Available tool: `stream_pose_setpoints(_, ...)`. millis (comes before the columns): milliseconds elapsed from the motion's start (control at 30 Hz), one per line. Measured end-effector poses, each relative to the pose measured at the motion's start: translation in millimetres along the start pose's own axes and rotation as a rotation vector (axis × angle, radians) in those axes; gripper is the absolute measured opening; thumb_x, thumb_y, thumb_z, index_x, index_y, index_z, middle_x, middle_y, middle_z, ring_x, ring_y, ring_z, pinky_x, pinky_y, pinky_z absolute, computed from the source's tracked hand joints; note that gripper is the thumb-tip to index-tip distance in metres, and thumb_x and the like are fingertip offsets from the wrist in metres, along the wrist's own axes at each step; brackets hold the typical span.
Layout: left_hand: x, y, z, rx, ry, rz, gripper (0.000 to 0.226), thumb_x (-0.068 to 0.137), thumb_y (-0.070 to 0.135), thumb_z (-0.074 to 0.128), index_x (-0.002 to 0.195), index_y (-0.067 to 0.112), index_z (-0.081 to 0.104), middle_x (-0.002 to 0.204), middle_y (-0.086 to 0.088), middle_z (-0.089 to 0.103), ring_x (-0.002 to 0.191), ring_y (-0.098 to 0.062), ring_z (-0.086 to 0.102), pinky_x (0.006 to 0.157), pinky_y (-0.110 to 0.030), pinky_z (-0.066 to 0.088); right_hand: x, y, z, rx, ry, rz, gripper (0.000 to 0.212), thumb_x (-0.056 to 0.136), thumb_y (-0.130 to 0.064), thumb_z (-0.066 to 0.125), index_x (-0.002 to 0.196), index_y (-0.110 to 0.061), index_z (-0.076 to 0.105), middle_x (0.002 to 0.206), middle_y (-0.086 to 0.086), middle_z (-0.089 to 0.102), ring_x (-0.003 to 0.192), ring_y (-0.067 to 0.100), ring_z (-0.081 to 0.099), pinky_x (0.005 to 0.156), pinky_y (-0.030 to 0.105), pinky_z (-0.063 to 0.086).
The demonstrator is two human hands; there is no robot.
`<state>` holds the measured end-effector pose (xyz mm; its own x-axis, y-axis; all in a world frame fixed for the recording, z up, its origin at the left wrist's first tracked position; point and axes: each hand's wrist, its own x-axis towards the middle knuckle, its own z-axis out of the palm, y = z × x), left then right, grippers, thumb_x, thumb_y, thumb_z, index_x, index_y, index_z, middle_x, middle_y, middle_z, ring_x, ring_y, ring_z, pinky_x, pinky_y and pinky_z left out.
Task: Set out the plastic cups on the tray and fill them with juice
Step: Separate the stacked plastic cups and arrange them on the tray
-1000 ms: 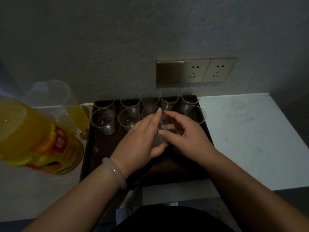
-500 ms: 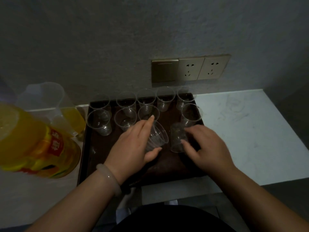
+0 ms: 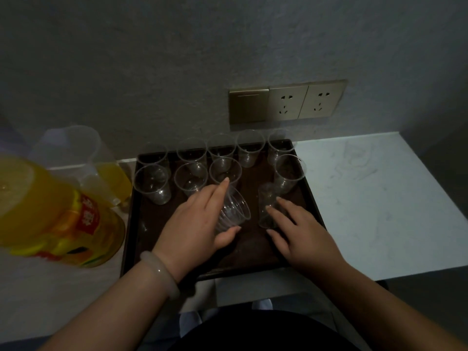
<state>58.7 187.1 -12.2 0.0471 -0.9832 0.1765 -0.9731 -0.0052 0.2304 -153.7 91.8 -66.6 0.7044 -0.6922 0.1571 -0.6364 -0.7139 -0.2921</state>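
A dark brown tray (image 3: 312, 196) lies on the counter against the wall. Several clear plastic cups stand upright on it in two rows, among them a cup (image 3: 152, 183) at the left and a cup (image 3: 288, 173) at the right. My left hand (image 3: 200, 219) holds a tilted clear cup (image 3: 234, 210) between fingers and thumb, its mouth facing right, over the tray's middle. My right hand (image 3: 296, 229) grips a stack of cups (image 3: 267, 202) standing on the tray just right of it. A big bottle of orange juice (image 3: 50, 214) stands at the left.
A clear pitcher (image 3: 86, 158) with some juice stands behind the bottle by the wall. A switch and two sockets (image 3: 286, 102) sit on the wall above the tray. White counter (image 3: 379, 196) stretches to the right of the tray; its front edge is close to me.
A second ago both hands were together on the stack. They have since drawn apart: the left holds one tilted cup, the right has set the rest down on the tray.
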Motion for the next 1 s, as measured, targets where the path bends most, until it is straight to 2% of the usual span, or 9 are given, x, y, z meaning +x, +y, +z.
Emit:
stream_pose_setpoints(100, -1.2, -1.5, 0.1, 0.002, 0.001, 0.000, 0.086, 0.077, 0.054, 0.057, 0.145, 0.008, 0.030, 0.126, -0.011, 0.054, 0.106, -0.026, 0.060, 0.083, -0.035, 0.052, 4.7, -3.3, -0.6, 0.008, -0.006, 0.041, 0.038, 0.087, -0.027, 0.051, 0.121, -0.016, 0.066, 0.129, 0.012, 0.060, 0.095, 0.032, 0.066, 0.068, 0.036, 0.056)
stream_pose_setpoints(233, -2.0, -2.8, -0.9, -0.002, 0.003, -0.011, 0.085, 0.078, 0.055, 0.055, 0.144, 0.008, 0.032, 0.127, -0.012, 0.054, 0.107, -0.027, 0.060, 0.083, -0.036, 0.052, 13.6, 0.2, -6.4, -0.046, -0.004, 0.019, 0.039, 0.079, -0.018, 0.056, 0.115, -0.014, 0.069, 0.120, 0.011, 0.066, 0.075, 0.031, 0.070, 0.054, 0.034, 0.056)
stream_pose_setpoints(300, -2.3, -3.0, -1.9, -0.004, 0.009, -0.012, 0.085, 0.078, 0.056, 0.053, 0.144, 0.008, 0.031, 0.127, -0.012, 0.054, 0.107, -0.027, 0.060, 0.083, -0.036, 0.052, 18.9, 0.9, -8.1, -0.067, 0.033, -0.009, 0.036, 0.077, -0.014, 0.063, 0.112, -0.012, 0.071, 0.114, 0.011, 0.069, 0.069, 0.031, 0.070, 0.051, 0.033, 0.055)
stream_pose_setpoints(433, -3.3, -3.8, -4.6, 0.010, 0.013, -0.015, 0.086, 0.077, 0.055, 0.056, 0.145, 0.009, 0.031, 0.127, -0.011, 0.054, 0.107, -0.027, 0.060, 0.083, -0.036, 0.052, 28.9, -3.9, -14.1, -0.075, 0.103, -0.036, 0.040, 0.084, -0.023, 0.044, 0.109, -0.010, 0.072, 0.105, 0.009, 0.072, 0.063, 0.027, 0.069, 0.051, 0.027, 0.052)
stream_pose_setpoints(500, -4.2, -4.1, -6.1, 0.010, 0.017, -0.013, 0.087, 0.077, 0.055, 0.056, 0.145, 0.009, 0.029, 0.127, -0.010, 0.054, 0.108, -0.026, 0.059, 0.084, -0.035, 0.051, 34.8, -8.8, -19.0, -0.043, 0.128, 0.006, 0.032, 0.085, -0.019, 0.050, 0.106, -0.010, 0.073, 0.096, 0.009, 0.073, 0.060, 0.028, 0.068, 0.050, 0.027, 0.051)
stream_pose_setpoints(567, -5.0, -4.4, -8.0, 0.009, 0.017, -0.017, 0.088, 0.077, 0.055, 0.056, 0.146, 0.010, 0.028, 0.129, -0.009, 0.053, 0.108, -0.024, 0.058, 0.085, -0.033, 0.050, 40.6, -15.1, -25.4, 0.018, 0.155, 0.101, 0.021, 0.088, -0.014, 0.060, 0.105, -0.012, 0.073, 0.089, 0.010, 0.073, 0.065, 0.031, 0.068, 0.055, 0.033, 0.054)
stream_pose_setpoints(667, -6.3, -4.6, -9.3, 0.027, 0.021, -0.019, 0.088, 0.076, 0.055, 0.056, 0.146, 0.009, 0.030, 0.127, -0.008, 0.054, 0.106, -0.023, 0.059, 0.084, -0.031, 0.049, 47.9, -20.2, -34.4, 0.113, 0.136, 0.261, 0.021, 0.093, -0.019, 0.057, 0.106, -0.017, 0.073, 0.093, 0.005, 0.073, 0.083, 0.026, 0.067, 0.072, 0.032, 0.052)
stream_pose_setpoints(833, -7.0, -5.7, -9.4, 0.013, 0.018, -0.020, 0.088, 0.078, 0.055, 0.055, 0.147, 0.010, 0.028, 0.129, -0.008, 0.053, 0.109, -0.024, 0.058, 0.086, -0.033, 0.050, 57.6, -20.2, -42.1, 0.270, 0.093, 0.414, 0.021, 0.092, -0.021, 0.056, 0.098, -0.018, 0.076, 0.091, 0.000, 0.073, 0.083, 0.016, 0.064, 0.069, 0.022, 0.043)
stream_pose_setpoints(1000, -7.4, -6.0, -9.8, 0.036, 0.021, -0.021, 0.087, 0.077, 0.055, 0.057, 0.146, 0.009, 0.030, 0.128, -0.008, 0.054, 0.108, -0.023, 0.059, 0.085, -0.030, 0.049, 56.9, -22.5, -40.6, 0.226, 0.048, 0.410, 0.023, 0.093, -0.023, 0.055, 0.103, -0.018, 0.074, 0.095, 0.002, 0.073, 0.090, 0.021, 0.065, 0.073, 0.025, 0.046)
